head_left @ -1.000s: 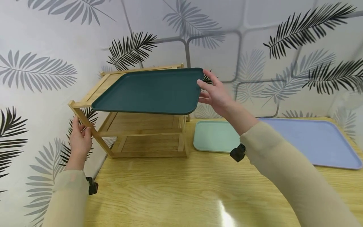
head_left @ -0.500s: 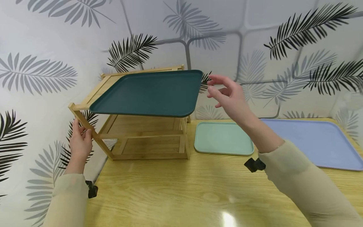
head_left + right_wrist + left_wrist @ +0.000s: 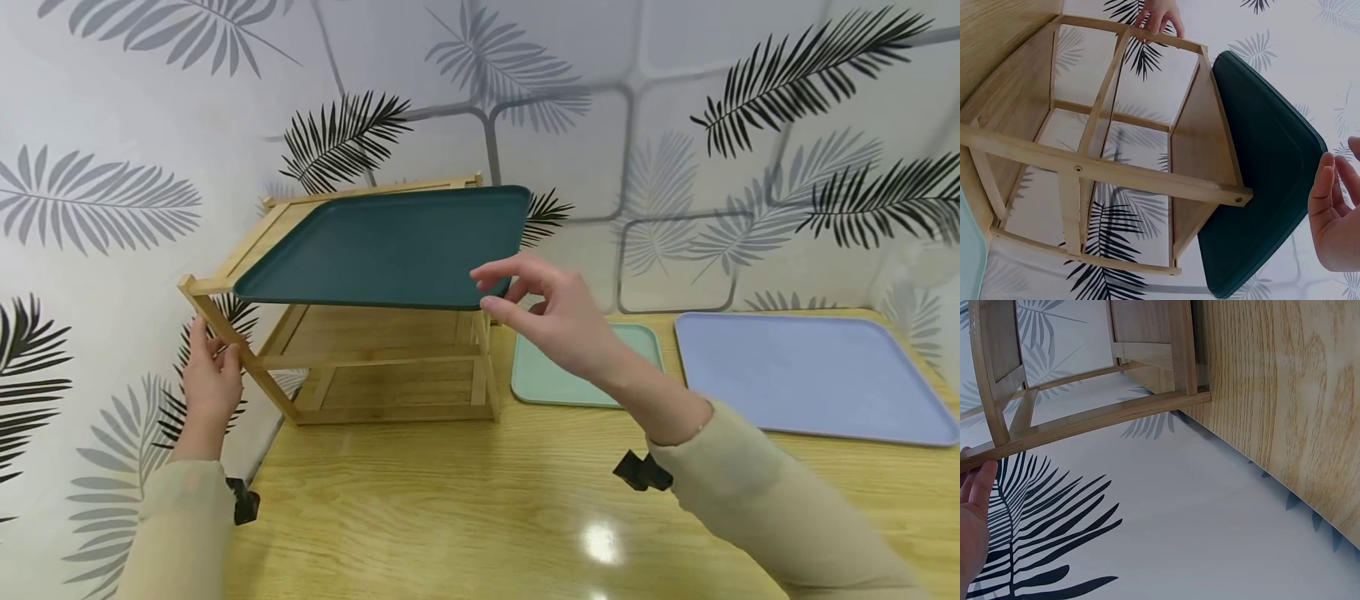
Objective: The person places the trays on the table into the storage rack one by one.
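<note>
A dark green tray (image 3: 405, 242) lies on top of a three-tier wooden shelf rack (image 3: 397, 413), sticking out past its front and right side. My left hand (image 3: 212, 375) grips the rack's front left post, fingers reaching behind it; the left wrist view shows the fingers (image 3: 984, 481) against that post. At the tray's front right corner hovers my right hand (image 3: 566, 321), thumb and forefinger apart and bent, hiding part of the corner. In the right wrist view the right hand (image 3: 1335, 212) is very close to the tray's edge; contact is hard to tell.
Right of the rack, a mint green tray (image 3: 551, 379) lies flat on the wooden table (image 3: 420, 508), partly behind the right hand. A larger lavender tray (image 3: 817, 375) lies farther right. Leaf-patterned wall covering (image 3: 675, 50) stands close behind and to the left.
My right hand let go of the green tray's right edge, drew off to the right, then came back lower and leftward to its front corner. The left hand has stayed on the post.
</note>
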`<state>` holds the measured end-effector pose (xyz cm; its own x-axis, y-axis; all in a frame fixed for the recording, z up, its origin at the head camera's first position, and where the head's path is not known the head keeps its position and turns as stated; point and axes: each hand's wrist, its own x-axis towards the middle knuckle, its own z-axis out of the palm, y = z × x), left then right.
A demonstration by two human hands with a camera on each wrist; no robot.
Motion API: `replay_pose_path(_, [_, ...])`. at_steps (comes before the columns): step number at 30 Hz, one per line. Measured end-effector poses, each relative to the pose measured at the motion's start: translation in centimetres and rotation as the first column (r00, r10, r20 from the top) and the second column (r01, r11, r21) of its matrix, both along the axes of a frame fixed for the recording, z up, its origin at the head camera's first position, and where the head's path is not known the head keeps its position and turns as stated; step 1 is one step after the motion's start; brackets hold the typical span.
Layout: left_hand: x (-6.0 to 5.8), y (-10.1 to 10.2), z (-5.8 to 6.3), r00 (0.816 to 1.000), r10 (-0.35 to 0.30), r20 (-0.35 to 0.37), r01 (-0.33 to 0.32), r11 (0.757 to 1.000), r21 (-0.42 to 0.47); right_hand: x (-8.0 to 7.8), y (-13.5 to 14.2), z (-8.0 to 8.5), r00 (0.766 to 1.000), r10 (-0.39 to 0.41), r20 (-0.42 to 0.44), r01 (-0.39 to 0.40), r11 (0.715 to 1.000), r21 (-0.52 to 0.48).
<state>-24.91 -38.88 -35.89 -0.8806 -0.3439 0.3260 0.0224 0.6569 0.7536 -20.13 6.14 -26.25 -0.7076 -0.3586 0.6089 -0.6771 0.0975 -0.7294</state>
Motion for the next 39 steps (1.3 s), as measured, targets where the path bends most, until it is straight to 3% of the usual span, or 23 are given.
replay_pose_path(12, [-0.1, -0.1, -0.2, 1.000, -0.006, -0.019, 0.006, 1.000, -0.009, -0.3, -0.8, -0.9, 1.000, -0.018, -0.014, 0.018, 1.000, 0.014])
replay_pose_path(24, [0.0, -0.2, -0.2, 1.000, -0.013, -0.009, 0.013, 1.000, -0.009, -2.8, -0.9, -0.9, 0.995, -0.001, -0.101, 0.008, 0.998, 0.068])
replay_pose_path(33, [0.1, -0.1, -0.1, 1.000, -0.023, -0.005, 0.023, 1.000, -0.010, -4.8, -1.4, -0.7, 0.990, -0.098, -0.101, 0.112, 0.984, 0.139])
replay_pose_path(39, [0.1, -0.3, -0.1, 0.999, -0.033, -0.019, 0.033, 0.999, 0.000, -5.7, -2.1, -0.4, 0.989, -0.125, -0.078, 0.135, 0.980, 0.149])
